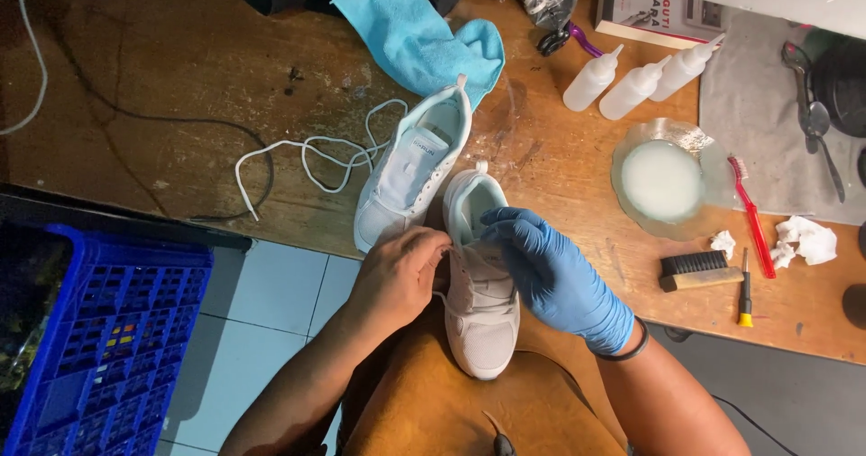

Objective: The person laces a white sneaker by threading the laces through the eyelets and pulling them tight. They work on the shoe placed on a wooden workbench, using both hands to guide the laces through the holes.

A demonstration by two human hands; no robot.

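Head view. The person's left hand (pixel 401 271), bare, is curled closed on the left side of a white sneaker (pixel 481 294) that rests on the lap, toe toward the body and heel against the table edge. Its fingertips pinch at the lacing area; what exactly they grip cannot be told. The right hand (pixel 550 271), in a blue glove, lies over the right side of the same sneaker, fingers bent and pressed on the tongue near the opening, partly closed on the shoe. A dark band sits at that wrist.

The second sneaker (pixel 413 172), also white, lies on the wooden table (pixel 180 68) just beside the first, heel pointing away from the person, its toe touching the left hand's knuckles. A loose white lace (pixel 307 154) trails on the table to its left. A light blue cloth (pixel 415 32) lies behind its heel.

To the right stand three white squeeze bottles (pixel 636 82), laid close together. Nearer the person is a shallow dish of milky liquid (pixel 661 181), then a red toothbrush (pixel 750 214), a dark-bristled wooden brush (pixel 699 271), a small yellow-handled screwdriver (pixel 745 289) and crumpled white tissue (pixel 807 239).

A blue plastic crate (pixel 108 339) stands on the tiled floor at lower left.
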